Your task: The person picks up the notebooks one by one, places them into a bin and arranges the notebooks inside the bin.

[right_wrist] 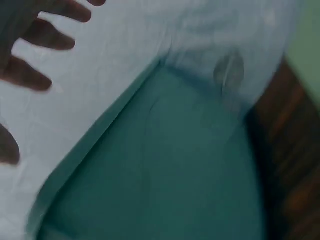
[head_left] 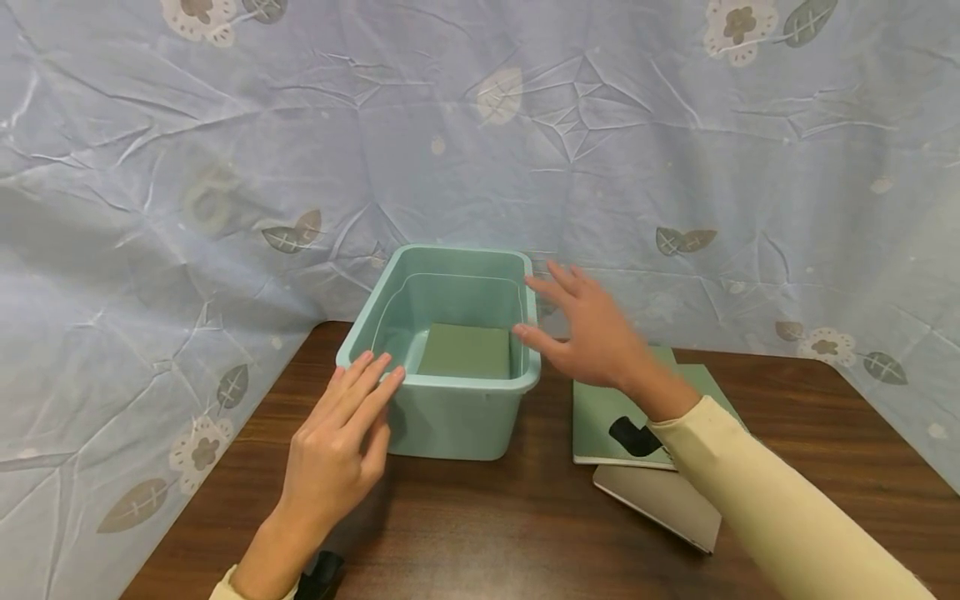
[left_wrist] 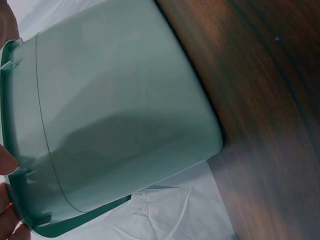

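A pale green plastic bin (head_left: 450, 417) stands on the table, with a flat green book (head_left: 465, 352) lying on its floor. My left hand (head_left: 337, 450) is at the bin's near left corner, its fairly straight fingertips on the rim. In the left wrist view, the thumb (left_wrist: 6, 161) shows right at the rim, beside the bin's outer wall. My right hand (head_left: 588, 333) is over the bin's right rim with fingers spread, holding nothing. The right wrist view shows its fingers (right_wrist: 50, 36) apart, above the bin's side wall (right_wrist: 190, 165).
Right of the bin lie green notebooks (head_left: 600, 425), overlapping each other. A grey-beige notebook (head_left: 663, 504) is partly under them, nearer to me. My right forearm crosses above this stack. Behind the dark wooden table (head_left: 487, 525) hangs a flower-patterned cloth (head_left: 450, 167).
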The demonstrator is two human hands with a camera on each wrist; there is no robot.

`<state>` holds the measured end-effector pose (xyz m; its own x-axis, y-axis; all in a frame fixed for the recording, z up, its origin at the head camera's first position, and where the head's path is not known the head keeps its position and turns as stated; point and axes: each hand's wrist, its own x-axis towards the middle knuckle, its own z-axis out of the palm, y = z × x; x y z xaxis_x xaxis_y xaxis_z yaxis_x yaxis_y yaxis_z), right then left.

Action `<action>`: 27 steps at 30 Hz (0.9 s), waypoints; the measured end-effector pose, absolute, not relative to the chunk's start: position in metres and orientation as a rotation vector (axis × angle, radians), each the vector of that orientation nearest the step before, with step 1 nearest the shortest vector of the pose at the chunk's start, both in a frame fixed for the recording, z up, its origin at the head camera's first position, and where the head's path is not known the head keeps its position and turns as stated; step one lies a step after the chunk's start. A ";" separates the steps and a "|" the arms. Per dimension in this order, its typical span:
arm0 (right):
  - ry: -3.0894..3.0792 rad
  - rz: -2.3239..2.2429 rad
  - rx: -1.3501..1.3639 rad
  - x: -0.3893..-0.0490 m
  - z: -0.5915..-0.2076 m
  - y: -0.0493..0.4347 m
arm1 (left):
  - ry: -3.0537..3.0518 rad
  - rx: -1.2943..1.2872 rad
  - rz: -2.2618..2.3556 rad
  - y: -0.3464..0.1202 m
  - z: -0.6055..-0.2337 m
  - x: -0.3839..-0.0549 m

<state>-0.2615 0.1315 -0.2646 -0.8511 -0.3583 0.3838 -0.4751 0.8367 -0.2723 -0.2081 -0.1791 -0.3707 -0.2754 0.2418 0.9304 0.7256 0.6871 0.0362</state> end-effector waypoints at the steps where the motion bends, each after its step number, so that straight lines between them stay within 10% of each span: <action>1: -2.696 0.414 0.663 -0.261 -0.266 0.135 | -1.838 -0.762 -0.569 -0.179 -0.370 -0.208; 27: -2.744 0.152 0.683 -0.246 -0.272 0.179 | -1.827 -0.754 -0.557 -0.177 -0.368 -0.209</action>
<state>-0.2463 0.1793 -0.2720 -0.8391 -0.4396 0.3205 -0.4724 0.8809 -0.0284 -0.2086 -0.1773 -0.3683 -0.2666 0.2381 0.9339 0.7183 0.6951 0.0278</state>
